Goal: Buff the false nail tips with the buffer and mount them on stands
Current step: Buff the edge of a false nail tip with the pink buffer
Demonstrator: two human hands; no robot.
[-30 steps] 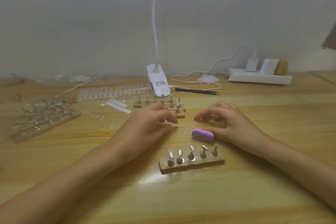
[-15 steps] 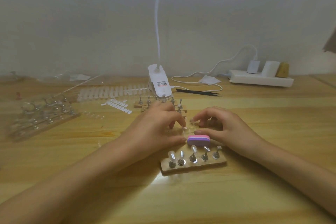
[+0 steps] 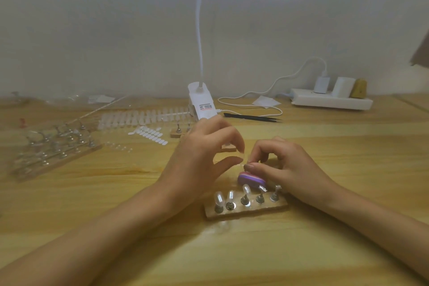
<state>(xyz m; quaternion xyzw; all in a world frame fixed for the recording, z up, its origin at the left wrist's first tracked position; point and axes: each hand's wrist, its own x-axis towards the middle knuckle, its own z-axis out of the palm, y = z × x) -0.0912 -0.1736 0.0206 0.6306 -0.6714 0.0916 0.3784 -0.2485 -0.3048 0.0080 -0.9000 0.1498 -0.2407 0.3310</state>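
A small wooden stand (image 3: 267, 208) with several metal pegs sits in front of me; its three left pegs carry clear nail tips (image 3: 218, 198). Just behind it lies the pink and purple buffer (image 3: 248, 179) on the table, under my right thumb. My left hand (image 3: 202, 155) pinches a clear nail tip (image 3: 242, 157) between thumb and forefinger, a little above the table. My right hand (image 3: 287, 166) has its fingers curled and pinches a thin clear piece (image 3: 246, 165) right next to that tip; I cannot tell whether the two pieces are joined.
A larger wooden stand (image 3: 55, 158) with many pegs lies at the left. Strips of nail tips (image 3: 139, 119), white adhesive tabs (image 3: 148, 135), a white clip lamp (image 3: 202, 104), black tweezers (image 3: 253, 117) and a power strip (image 3: 332, 101) lie behind the hands. Another small stand (image 3: 177, 133) is partly hidden by my left hand.
Both hands have come together over the buffer. My left hand has lifted slightly with the clear tip pinched, and my right fingers have curled in to meet it.
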